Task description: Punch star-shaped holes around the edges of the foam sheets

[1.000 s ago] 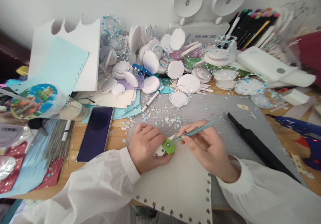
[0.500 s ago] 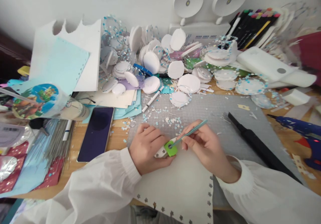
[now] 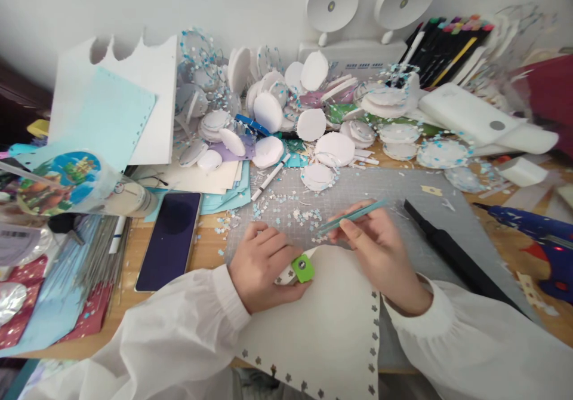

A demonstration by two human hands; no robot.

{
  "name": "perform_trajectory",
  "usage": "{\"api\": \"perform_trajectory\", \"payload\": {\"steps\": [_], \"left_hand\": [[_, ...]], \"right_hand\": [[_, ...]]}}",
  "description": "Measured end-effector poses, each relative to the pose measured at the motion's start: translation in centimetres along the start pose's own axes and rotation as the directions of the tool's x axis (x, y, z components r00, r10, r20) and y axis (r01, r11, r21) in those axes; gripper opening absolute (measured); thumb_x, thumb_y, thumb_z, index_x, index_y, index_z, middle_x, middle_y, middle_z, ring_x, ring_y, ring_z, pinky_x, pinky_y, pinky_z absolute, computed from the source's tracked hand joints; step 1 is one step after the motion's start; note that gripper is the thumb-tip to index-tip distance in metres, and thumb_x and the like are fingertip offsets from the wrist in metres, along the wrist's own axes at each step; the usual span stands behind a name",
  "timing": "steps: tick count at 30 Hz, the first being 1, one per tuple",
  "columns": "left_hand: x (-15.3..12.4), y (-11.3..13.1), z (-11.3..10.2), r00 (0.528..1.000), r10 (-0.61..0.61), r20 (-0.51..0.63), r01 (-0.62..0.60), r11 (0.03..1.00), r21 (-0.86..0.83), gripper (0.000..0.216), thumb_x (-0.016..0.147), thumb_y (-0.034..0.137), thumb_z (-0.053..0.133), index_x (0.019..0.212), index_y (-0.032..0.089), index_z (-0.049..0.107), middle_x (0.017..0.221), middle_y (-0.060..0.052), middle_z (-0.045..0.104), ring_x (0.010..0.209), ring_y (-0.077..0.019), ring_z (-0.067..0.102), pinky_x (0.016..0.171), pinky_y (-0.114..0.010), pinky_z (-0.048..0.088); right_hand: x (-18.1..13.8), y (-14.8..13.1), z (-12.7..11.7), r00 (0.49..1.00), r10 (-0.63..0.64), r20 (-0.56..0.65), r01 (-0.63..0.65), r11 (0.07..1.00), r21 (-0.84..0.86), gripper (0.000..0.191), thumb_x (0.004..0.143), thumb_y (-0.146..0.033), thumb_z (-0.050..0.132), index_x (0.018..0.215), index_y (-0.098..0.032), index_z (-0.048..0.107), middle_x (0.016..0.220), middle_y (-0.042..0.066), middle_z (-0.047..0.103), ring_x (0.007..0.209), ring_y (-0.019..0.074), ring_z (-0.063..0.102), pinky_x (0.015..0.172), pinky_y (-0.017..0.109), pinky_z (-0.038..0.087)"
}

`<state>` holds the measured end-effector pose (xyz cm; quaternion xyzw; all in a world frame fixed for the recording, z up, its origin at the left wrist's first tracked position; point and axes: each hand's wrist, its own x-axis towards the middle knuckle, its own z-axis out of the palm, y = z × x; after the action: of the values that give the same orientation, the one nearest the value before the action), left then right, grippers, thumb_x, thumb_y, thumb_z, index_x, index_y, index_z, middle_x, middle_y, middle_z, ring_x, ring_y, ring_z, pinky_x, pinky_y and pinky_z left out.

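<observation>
My left hand (image 3: 266, 265) is closed around a small green craft punch (image 3: 304, 268), whose face with a round metal centre is turned up. A white sheet of paper (image 3: 322, 322) runs under that hand, with small flower-shaped holes along its edges; its far part curls up beside the punch. My right hand (image 3: 380, 251) pinches teal tweezers (image 3: 351, 216), their tips above the mat to the upper right of the punch, apart from it. Small white and blue paper flowers (image 3: 307, 215) lie scattered just beyond both hands.
A grey cutting mat (image 3: 358, 185) covers the middle. At left are a phone (image 3: 169, 242) and a plastic cup (image 3: 62, 179). White paper discs (image 3: 268, 111) are heaped behind. To the right lie a black tool (image 3: 452, 251) and a blue glue gun (image 3: 537, 221).
My right hand has drawn the tweezers away from the punch, up and to the right. The left hand stays nearly in place with the punch. The view has shifted slightly.
</observation>
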<state>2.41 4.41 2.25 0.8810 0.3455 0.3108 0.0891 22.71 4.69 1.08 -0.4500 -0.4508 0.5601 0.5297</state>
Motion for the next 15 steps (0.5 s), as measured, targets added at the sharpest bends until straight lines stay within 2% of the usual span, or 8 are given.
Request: {"api": "perform_trajectory", "payload": {"steps": [2,4,7,9,15], "left_hand": [[0.0,0.0,0.0,1.0,-0.001,0.007,0.001,1.0,-0.003,0.019,0.075,0.033,0.063,0.086,0.018,0.062,0.073,-0.002,0.067,0.066,-0.0155,0.058,0.072,-0.035,0.038],[0.0,0.0,0.0,1.0,-0.005,0.009,0.005,1.0,-0.003,0.019,0.075,0.034,0.062,0.086,0.018,0.062,0.072,-0.002,0.067,0.066,-0.0155,0.057,0.072,-0.035,0.038],[0.0,0.0,-0.1,1.0,-0.004,0.016,0.004,1.0,-0.008,0.02,0.074,0.034,0.061,0.087,0.018,0.061,0.074,-0.003,0.067,0.066,-0.0159,0.057,0.071,-0.036,0.038],[0.0,-0.1,-0.1,1.0,0.003,0.028,-0.003,1.0,-0.017,0.022,0.074,0.034,0.061,0.089,0.017,0.061,0.077,-0.004,0.068,0.066,-0.0162,0.057,0.071,-0.036,0.037],[0.0,-0.1,0.0,0.999,-0.001,0.043,0.001,1.0,-0.015,0.021,0.075,0.032,0.06,0.089,0.017,0.062,0.077,-0.004,0.068,0.067,-0.0162,0.057,0.071,-0.036,0.037]], "right_hand": [[0.0,-0.3,0.0,0.999,-0.024,0.034,0.024,1.0,-0.003,0.013,0.087,-0.028,0.059,0.094,-0.023,0.049,0.093,0.002,0.06,0.077,0.0152,0.063,0.072,0.033,0.053],[-0.2,-0.7,0.2,0.991,-0.047,0.121,0.052,0.998,-0.036,0.01,0.089,-0.026,0.056,0.096,-0.023,0.049,0.095,0.003,0.059,0.083,0.0155,0.062,0.077,0.033,0.053],[-0.6,-1.3,0.5,0.955,-0.077,0.285,0.117,0.985,-0.126,0.008,0.09,-0.023,0.053,0.097,-0.024,0.049,0.093,0.003,0.058,0.089,0.0152,0.059,0.083,0.032,0.051],[-0.9,-1.4,0.6,0.932,-0.092,0.349,0.16,0.972,-0.173,0.007,0.091,-0.022,0.052,0.097,-0.024,0.05,0.092,0.003,0.057,0.09,0.0151,0.059,0.083,0.031,0.05],[-1.2,-1.1,0.7,0.931,-0.121,0.345,0.207,0.952,-0.224,0.004,0.091,-0.023,0.052,0.094,-0.024,0.051,0.087,0.003,0.057,0.084,0.0157,0.06,0.077,0.029,0.051]]}}
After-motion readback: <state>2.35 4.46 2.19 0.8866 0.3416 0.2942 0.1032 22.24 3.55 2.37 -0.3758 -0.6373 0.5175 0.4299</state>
